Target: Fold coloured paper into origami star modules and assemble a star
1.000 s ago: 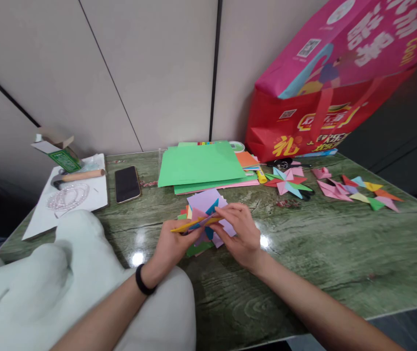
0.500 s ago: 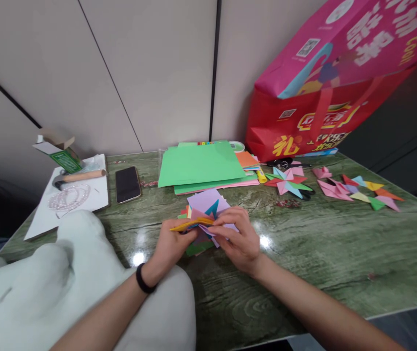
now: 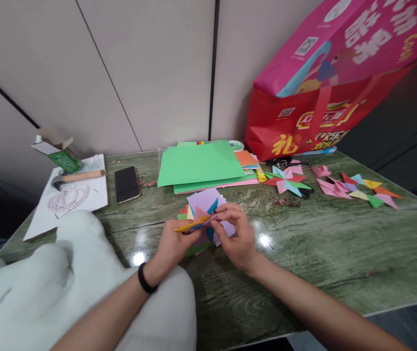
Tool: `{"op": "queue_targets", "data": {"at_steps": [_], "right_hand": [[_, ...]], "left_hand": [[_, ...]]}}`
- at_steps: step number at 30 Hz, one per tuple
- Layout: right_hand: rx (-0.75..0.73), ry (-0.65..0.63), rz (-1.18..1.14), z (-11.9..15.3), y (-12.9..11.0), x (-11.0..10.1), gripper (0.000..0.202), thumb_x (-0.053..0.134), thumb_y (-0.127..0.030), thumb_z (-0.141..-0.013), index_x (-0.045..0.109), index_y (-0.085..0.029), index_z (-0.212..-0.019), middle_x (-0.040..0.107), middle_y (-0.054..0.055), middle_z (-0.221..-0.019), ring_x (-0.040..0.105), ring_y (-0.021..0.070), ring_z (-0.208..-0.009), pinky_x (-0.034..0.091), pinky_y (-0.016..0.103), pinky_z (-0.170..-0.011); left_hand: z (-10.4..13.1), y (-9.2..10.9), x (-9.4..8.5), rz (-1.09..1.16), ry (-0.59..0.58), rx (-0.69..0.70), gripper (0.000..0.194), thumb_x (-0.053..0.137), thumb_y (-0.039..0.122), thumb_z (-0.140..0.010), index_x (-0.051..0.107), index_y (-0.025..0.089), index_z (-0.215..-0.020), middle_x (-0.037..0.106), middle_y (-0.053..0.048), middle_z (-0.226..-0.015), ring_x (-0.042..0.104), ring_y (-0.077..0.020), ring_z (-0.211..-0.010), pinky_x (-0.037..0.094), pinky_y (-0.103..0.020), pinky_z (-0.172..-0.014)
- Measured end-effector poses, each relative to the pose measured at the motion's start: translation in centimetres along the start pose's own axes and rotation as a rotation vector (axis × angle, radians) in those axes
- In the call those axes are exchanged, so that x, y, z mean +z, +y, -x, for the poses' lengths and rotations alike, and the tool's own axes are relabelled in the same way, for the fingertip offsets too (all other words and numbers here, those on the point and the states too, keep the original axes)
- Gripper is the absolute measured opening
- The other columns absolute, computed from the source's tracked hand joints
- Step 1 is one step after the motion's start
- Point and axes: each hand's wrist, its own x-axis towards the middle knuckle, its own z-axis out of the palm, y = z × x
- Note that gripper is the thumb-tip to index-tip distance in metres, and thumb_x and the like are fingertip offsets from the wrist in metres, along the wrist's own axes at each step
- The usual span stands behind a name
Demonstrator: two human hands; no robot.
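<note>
Head view: the origami (image 3: 201, 220) sits between the two hands, above the paper stack (image 3: 200, 247). The left hand (image 3: 174, 240) pinches its yellow end between thumb and fingers, closed on it; the right hand (image 3: 236, 236) has thumb and fingertips closed on the opposite end. Blue and pink points rise between the grips. The phone (image 3: 127, 184) lies on the table (image 3: 340, 253), apart from both hands.

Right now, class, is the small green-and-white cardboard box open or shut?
Open: the small green-and-white cardboard box has its end flaps spread outward.
</note>
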Motion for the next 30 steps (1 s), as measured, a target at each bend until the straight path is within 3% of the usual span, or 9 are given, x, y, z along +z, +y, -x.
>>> {"op": "queue_targets", "data": {"at_steps": [5, 8, 18, 23, 30], "right_hand": [[-0.116, -0.068, 0.068, -0.1, -0.13, 0.05, 0.014, 0.059, -0.011, -0.076, 0.056, -0.023, -0.082, 0.064, 0.0, -0.075, 0.056, 0.0198, -0.085, 0.035, 0.048, -0.091], [-0.095, -0.05, 0.071, -0.1, -0.27, 0.06, 0.014, 0.064, -0.014, -0.073, 0.058, -0.023, -0.082, 0.065, -0.001, -0.074, 0.057, 0.0202, -0.086, 0.031, 0.051, -0.095], [-0.086, -0.046, 0.037, -0.04, -0.15, -0.03, 0.014, 0.063, -0.014, -0.075, 0.066, -0.025, -0.082, 0.065, 0.0, -0.069, 0.056, 0.0194, -0.081, 0.036, 0.05, -0.091], [-0.037, -0.06, -0.06, -0.13, -0.26, -0.16, 0.016, 0.062, -0.011, -0.075, 0.067, -0.025, -0.082, 0.067, 0.001, -0.074, 0.057, 0.0199, -0.082, 0.041, 0.047, -0.085], [-0.098, -0.055, 0.049, -0.11, 0.01, -0.26, 0.016, 0.066, -0.014, -0.073, 0.068, -0.026, -0.084, 0.063, 0.0, -0.068, 0.055, 0.0201, -0.082, 0.037, 0.05, -0.09]], "left_hand": [[0.06, 0.1, 0.15, 0.02, -0.005, -0.004, 0.015, 0.059, 0.021, -0.063, 0.066, 0.01, -0.054, 0.045, 0.004, -0.043, 0.035, -0.0072, -0.044, 0.027, -0.017, -0.042], [0.14, 0.19, 0.16, -0.002, -0.003, -0.012, 0.014, 0.057, 0.018, -0.063, 0.065, 0.01, -0.054, 0.042, 0.004, -0.043, 0.032, -0.0066, -0.044, 0.024, -0.017, -0.041], [0.3, -0.05, 0.25, 0.004, -0.02, 0.005, 0.017, 0.056, 0.021, -0.063, 0.057, 0.012, -0.049, 0.04, 0.005, -0.045, 0.031, -0.0071, -0.046, 0.026, -0.017, -0.043], [0.3, -0.23, 0.28, 0.015, -0.04, -0.008, 0.016, 0.056, 0.023, -0.064, 0.062, 0.011, -0.056, 0.047, 0.002, -0.05, 0.036, -0.0084, -0.05, 0.032, -0.018, -0.048], [0.31, -0.06, 0.26, -0.003, -0.014, -0.004, 0.017, 0.055, 0.023, -0.064, 0.06, 0.011, -0.052, 0.042, 0.004, -0.047, 0.033, -0.0074, -0.047, 0.027, -0.018, -0.044]]}}
